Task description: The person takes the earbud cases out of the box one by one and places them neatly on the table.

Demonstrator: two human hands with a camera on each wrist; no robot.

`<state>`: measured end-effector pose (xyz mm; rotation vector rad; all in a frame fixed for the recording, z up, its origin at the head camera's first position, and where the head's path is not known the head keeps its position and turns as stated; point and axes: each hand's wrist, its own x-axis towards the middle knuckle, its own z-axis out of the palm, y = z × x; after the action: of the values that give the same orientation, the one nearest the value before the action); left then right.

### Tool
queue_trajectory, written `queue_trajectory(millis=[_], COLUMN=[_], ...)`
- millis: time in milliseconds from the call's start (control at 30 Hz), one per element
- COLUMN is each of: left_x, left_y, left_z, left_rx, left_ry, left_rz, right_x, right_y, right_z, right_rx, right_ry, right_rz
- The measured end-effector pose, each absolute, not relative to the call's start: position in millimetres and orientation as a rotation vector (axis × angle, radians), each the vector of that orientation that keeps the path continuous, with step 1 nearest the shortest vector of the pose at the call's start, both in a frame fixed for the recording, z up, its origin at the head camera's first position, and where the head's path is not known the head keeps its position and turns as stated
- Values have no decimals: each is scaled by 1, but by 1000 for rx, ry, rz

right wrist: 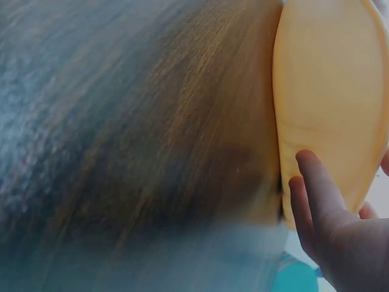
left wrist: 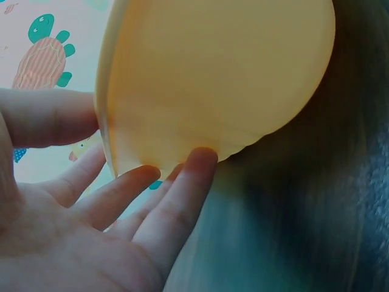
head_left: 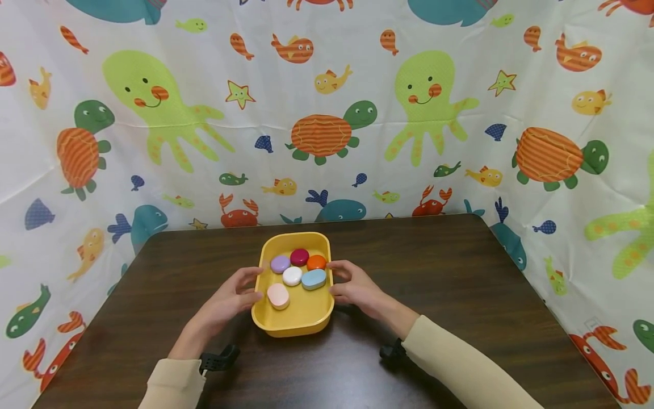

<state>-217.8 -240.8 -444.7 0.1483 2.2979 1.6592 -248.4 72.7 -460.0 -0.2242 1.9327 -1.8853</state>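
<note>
A yellow plastic tray [head_left: 301, 312] with rounded corners is between both hands at the middle of the table, in the head view. Inside it lie several smooth rounded pieces: lilac [head_left: 280, 264], magenta [head_left: 299, 257], orange [head_left: 316, 262], white [head_left: 292, 276], light blue [head_left: 314, 279] and pale pink [head_left: 278, 296]. My left hand [head_left: 225, 301] grips the tray's left side; in the left wrist view its thumb is at the rim and fingertips press the outer wall. On the opposite side my right hand [head_left: 364, 289] holds the tray, fingertips against the outer wall in the right wrist view.
The dark wood table [head_left: 409, 261] extends to both sides of the tray. Behind and around it hangs a white curtain [head_left: 204, 34] printed with sea animals. Black straps [head_left: 219, 359] show at the wrists, by beige sleeves [head_left: 460, 358].
</note>
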Motion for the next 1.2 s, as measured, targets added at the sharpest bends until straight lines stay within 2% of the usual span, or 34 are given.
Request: queue_trajectory(millis=[1200], left_x=[-216], left_y=[-257], left_z=[-446], left_rx=[105], left_ry=[2357], left_rz=[1600], right_x=[-250], right_y=[57], right_z=[-459], right_rx=[-226], right_ry=[1926], right_rz=[-1880])
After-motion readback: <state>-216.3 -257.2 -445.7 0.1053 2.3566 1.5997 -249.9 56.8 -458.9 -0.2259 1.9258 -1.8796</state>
